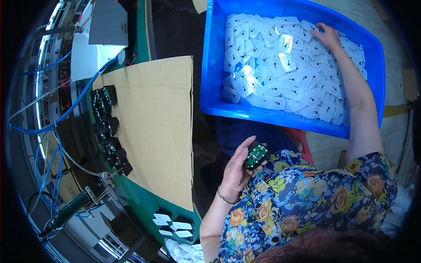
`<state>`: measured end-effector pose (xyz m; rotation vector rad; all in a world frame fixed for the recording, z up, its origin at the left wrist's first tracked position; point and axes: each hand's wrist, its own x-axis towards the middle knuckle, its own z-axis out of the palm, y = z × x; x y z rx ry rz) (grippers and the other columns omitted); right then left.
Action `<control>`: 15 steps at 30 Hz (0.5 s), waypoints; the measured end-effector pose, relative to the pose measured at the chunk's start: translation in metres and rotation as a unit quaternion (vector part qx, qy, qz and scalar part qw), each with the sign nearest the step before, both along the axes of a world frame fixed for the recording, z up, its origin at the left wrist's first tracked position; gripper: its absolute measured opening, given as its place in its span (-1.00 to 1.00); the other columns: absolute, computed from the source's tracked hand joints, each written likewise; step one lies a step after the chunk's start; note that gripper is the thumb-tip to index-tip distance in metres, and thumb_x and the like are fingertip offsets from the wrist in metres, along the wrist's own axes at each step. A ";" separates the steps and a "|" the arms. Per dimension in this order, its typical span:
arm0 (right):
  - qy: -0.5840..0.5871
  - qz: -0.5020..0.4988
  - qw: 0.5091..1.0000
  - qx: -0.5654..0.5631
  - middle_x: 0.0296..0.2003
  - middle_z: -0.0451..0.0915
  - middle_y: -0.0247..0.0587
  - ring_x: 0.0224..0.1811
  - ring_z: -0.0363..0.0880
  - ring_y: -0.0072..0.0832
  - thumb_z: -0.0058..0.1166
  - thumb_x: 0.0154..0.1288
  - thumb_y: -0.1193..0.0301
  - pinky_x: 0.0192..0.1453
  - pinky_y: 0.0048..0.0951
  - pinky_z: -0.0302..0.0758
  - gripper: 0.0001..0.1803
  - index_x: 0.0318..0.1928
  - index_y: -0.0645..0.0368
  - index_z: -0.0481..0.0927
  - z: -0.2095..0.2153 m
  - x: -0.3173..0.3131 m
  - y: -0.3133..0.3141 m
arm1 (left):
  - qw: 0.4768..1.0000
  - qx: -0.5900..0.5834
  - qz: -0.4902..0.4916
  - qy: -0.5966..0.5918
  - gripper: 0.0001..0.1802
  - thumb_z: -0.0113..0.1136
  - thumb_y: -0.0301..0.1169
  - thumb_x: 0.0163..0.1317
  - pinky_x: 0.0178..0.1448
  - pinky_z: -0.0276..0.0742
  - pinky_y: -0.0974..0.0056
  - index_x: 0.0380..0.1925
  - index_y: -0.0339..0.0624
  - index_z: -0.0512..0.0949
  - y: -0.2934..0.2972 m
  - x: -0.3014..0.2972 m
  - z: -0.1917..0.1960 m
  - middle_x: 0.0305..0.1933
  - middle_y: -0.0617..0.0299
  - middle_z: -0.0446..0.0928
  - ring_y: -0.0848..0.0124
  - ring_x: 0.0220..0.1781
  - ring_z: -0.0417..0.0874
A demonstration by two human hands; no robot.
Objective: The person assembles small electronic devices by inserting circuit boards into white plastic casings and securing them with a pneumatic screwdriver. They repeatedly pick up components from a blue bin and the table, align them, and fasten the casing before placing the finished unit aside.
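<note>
The left hand [237,168] grips a small green circuit board [256,155] below the blue bin [215,65]; the right hand [326,37] lies spread, touching clear plastic covers [280,70] inside that bin.

Left hand [239,168] raised in front of the torso, palm turned up toward the camera, fingers curled and closed around something small, thumb along one side. Thin bangle at the left wrist; forearm bare, running down toward the lower edge, elbow bent. Right arm stretched forward and to the right, nearly straight, forearm bare below a short floral sleeve. Right hand [326,37] palm down at full reach, fingers spread and lowered, tips touching what lies beneath.
</note>
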<state>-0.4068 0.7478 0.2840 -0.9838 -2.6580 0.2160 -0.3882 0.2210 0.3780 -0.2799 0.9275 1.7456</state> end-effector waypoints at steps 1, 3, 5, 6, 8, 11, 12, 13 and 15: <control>0.008 0.009 1.000 -0.009 -0.08 0.54 -0.19 0.03 0.44 -0.28 0.11 -0.01 -0.10 0.16 -0.31 0.26 -0.42 -0.08 0.01 0.53 0.000 -0.001 -0.001 | 1.000 0.001 0.000 0.002 -0.48 -0.11 -0.16 0.31 -0.24 0.53 0.33 0.21 -0.11 0.19 0.000 0.000 -0.001 0.11 -0.07 0.37 0.22 -0.21 0.57; 0.002 0.011 1.000 -0.007 -0.09 0.54 -0.19 0.03 0.44 -0.29 0.12 -0.01 -0.09 0.15 -0.30 0.27 -0.43 -0.07 0.00 0.53 0.001 -0.001 -0.002 | 1.000 -0.001 0.000 0.003 -0.48 -0.11 -0.16 0.31 -0.24 0.53 0.33 0.21 -0.11 0.19 0.000 0.000 -0.001 0.11 -0.07 0.37 0.22 -0.21 0.57; 0.000 0.017 1.000 -0.007 -0.09 0.54 -0.20 0.03 0.44 -0.29 0.13 -0.01 -0.08 0.15 -0.30 0.28 -0.43 -0.06 0.00 0.53 0.001 0.000 -0.001 | 1.000 -0.007 -0.001 0.004 -0.48 -0.11 -0.16 0.31 -0.25 0.53 0.34 0.21 -0.11 0.19 0.001 0.000 0.001 0.11 -0.07 0.37 0.22 -0.22 0.57; -0.001 0.023 1.000 -0.008 -0.10 0.54 -0.21 0.03 0.44 -0.29 0.14 -0.01 -0.07 0.15 -0.30 0.28 -0.43 -0.05 -0.01 0.53 -0.001 0.000 0.002 | 1.000 -0.007 0.000 0.004 -0.49 -0.11 -0.16 0.31 -0.25 0.53 0.34 0.21 -0.11 0.19 0.001 0.000 0.001 0.10 -0.07 0.37 0.22 -0.22 0.57; 0.001 0.034 0.999 -0.007 -0.09 0.54 -0.22 0.03 0.44 -0.28 0.16 -0.02 -0.05 0.16 -0.30 0.29 -0.43 -0.04 -0.01 0.52 -0.002 0.002 0.004 | 1.000 -0.006 0.000 0.004 -0.49 -0.12 -0.16 0.31 -0.25 0.53 0.34 0.21 -0.11 0.18 0.001 0.000 0.001 0.10 -0.07 0.38 0.22 -0.22 0.57; -0.002 0.048 0.999 0.002 -0.08 0.53 -0.22 0.03 0.43 -0.28 0.19 -0.04 -0.02 0.17 -0.29 0.29 -0.43 -0.04 -0.01 0.52 -0.004 0.004 0.006 | 1.000 -0.008 0.001 -0.001 -0.50 -0.13 -0.17 0.32 -0.25 0.53 0.34 0.21 -0.12 0.18 0.002 -0.001 0.002 0.10 -0.07 0.38 0.22 -0.23 0.57; -0.004 0.050 0.999 0.007 -0.08 0.53 -0.21 0.04 0.43 -0.28 0.20 -0.04 -0.01 0.17 -0.29 0.29 -0.43 -0.04 -0.01 0.52 -0.004 0.005 0.007 | 1.000 -0.007 -0.001 0.001 -0.50 -0.14 -0.18 0.32 -0.25 0.53 0.34 0.21 -0.12 0.18 0.002 -0.001 0.001 0.10 -0.07 0.38 0.22 -0.23 0.57; -0.006 0.053 0.999 0.011 -0.07 0.52 -0.21 0.04 0.43 -0.28 0.21 -0.04 -0.01 0.18 -0.29 0.28 -0.43 -0.04 -0.01 0.52 -0.003 0.004 0.006 | 1.000 -0.007 -0.001 0.003 -0.51 -0.14 -0.18 0.33 -0.25 0.53 0.35 0.21 -0.11 0.19 0.002 -0.001 0.001 0.10 -0.07 0.38 0.22 -0.23 0.57; -0.019 0.052 0.998 0.033 -0.06 0.52 -0.21 0.06 0.41 -0.28 0.21 -0.06 -0.01 0.19 -0.29 0.28 -0.43 -0.04 0.00 0.53 -0.002 0.003 0.004 | 1.000 -0.005 -0.002 0.003 -0.51 -0.15 -0.19 0.33 -0.25 0.53 0.34 0.21 -0.11 0.18 0.002 -0.001 0.001 0.10 -0.07 0.38 0.22 -0.23 0.57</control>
